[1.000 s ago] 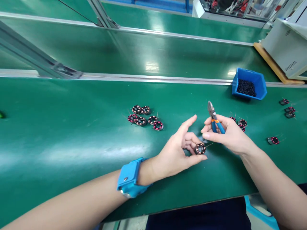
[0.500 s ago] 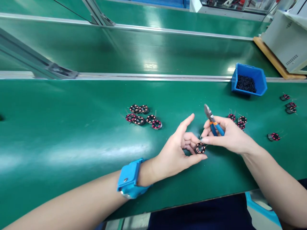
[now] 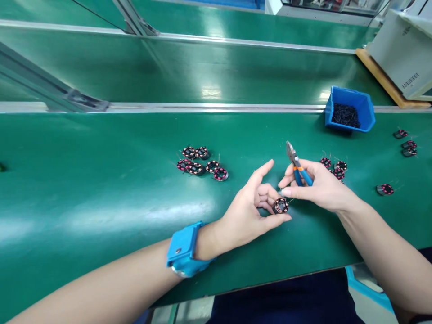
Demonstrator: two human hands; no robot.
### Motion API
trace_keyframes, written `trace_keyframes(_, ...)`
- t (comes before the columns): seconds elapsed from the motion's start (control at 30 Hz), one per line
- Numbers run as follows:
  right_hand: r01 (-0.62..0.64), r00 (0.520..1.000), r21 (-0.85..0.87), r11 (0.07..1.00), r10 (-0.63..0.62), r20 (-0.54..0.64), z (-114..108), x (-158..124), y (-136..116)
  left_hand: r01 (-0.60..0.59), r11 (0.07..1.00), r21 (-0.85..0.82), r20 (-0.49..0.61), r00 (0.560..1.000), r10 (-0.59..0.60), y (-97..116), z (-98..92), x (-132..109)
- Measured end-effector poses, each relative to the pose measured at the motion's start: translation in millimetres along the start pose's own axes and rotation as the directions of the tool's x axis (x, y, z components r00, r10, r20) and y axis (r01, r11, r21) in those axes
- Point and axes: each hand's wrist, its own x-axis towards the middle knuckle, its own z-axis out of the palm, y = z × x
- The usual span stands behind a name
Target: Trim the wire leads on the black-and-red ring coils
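My left hand pinches a small round coil part between thumb and middle fingers, index finger stretched out above it. A blue strap wraps that wrist. My right hand grips blue-handled cutting pliers, jaws pointing up and away. Its thumb and forefinger tips touch the coil's wire at the part's right side. Both hands hover just above the green table.
A cluster of several coil parts lies left of my hands. More coil parts lie behind my right hand, and others at the far right. A blue bin of black pieces stands by the metal rail.
Both hands stay together on the coil part; the pliers and right hand have shifted slightly up and left. The view has drifted a little.
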Motion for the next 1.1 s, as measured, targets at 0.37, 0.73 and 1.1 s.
trace_keyframes(0.37,0.164,0.972,-0.035,0.986,-0.168,-0.164,7,9,1,0.018,1.0,-0.004,0.006,1.0,-0.018,0,1.0,1)
trace_keyframes(0.73,-0.142,0.982,0.011,0.99,0.139,0.128,-16,-33,13,0.201,0.956,-0.214,-0.123,0.965,-0.23,1,-7.9,11)
trace_keyframes(1.1,-0.192,0.93,-0.27,0.944,0.263,0.257,-22,-35,10,0.21,0.952,-0.225,-0.022,0.975,-0.22,2,-15.1,11)
